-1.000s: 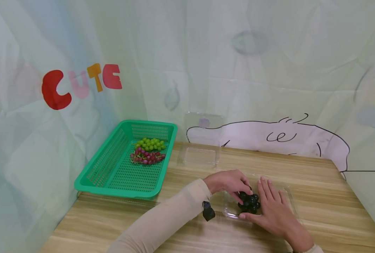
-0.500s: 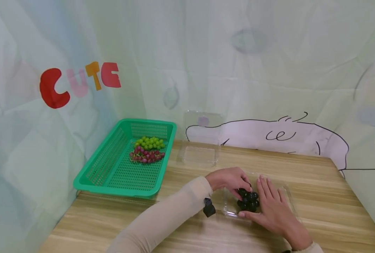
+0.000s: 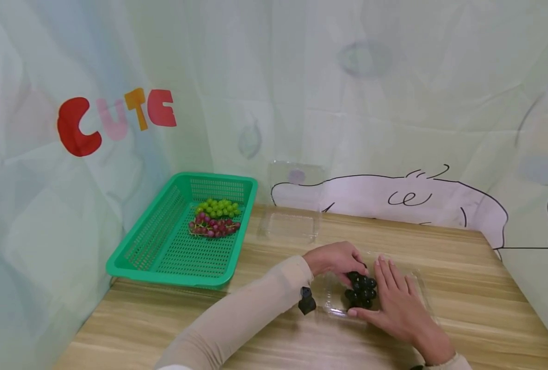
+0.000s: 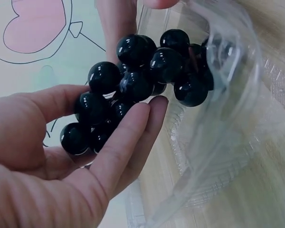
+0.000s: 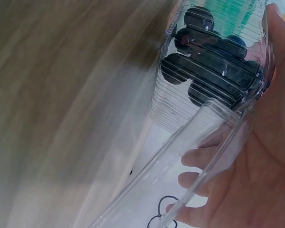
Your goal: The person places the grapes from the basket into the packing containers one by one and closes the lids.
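In the head view, my left hand (image 3: 336, 258) grips a bunch of black grapes (image 3: 362, 294) over a clear plastic clamshell box (image 3: 336, 312). Seen from the left wrist, the thumb and fingers (image 4: 126, 142) curl round the near end of the bunch, while its far end reaches into the clear box. My right hand (image 3: 400, 307) lies at the right part of the box, its fingers straight and thumb spread to the left. Through the ribbed wall in the right wrist view, dark grapes (image 5: 199, 66) show inside the box, beside the right palm (image 5: 256, 161).
A green plastic basket (image 3: 181, 280) stands at the left, holding green grapes (image 3: 218, 208) and red grapes (image 3: 214, 227). Another clear clamshell box (image 3: 290, 226) stands open behind the hands, against the printed cloth backdrop (image 3: 413, 198). All rest on a wooden table (image 3: 274, 339).
The left hand and the black grapes have shifted slightly up and the bunch a little left in the head view. The right hand keeps its place on the box.
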A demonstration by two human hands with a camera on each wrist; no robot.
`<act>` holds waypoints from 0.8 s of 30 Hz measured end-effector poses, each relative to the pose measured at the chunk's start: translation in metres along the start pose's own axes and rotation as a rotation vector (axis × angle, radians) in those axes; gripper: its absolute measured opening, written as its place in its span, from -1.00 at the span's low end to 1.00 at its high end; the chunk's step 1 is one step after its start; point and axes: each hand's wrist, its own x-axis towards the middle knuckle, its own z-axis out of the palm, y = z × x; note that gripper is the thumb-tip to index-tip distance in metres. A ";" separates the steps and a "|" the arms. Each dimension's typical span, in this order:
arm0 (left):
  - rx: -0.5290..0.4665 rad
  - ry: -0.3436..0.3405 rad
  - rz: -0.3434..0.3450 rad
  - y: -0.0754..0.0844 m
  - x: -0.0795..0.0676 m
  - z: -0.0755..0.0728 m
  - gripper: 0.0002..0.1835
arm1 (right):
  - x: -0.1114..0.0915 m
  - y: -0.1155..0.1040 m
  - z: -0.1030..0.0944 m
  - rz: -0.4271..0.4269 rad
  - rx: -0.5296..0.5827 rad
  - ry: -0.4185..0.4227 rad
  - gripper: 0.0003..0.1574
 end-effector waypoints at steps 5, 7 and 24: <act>0.067 0.047 -0.008 -0.001 0.005 -0.001 -0.82 | 0.000 0.000 0.000 -0.009 -0.010 0.010 0.56; 0.085 0.069 -0.017 -0.001 0.008 -0.001 -0.79 | 0.000 0.000 0.000 -0.015 -0.016 0.017 0.56; 0.024 0.065 -0.057 -0.003 0.016 0.004 -0.77 | 0.000 0.000 0.001 -0.017 -0.031 0.024 0.53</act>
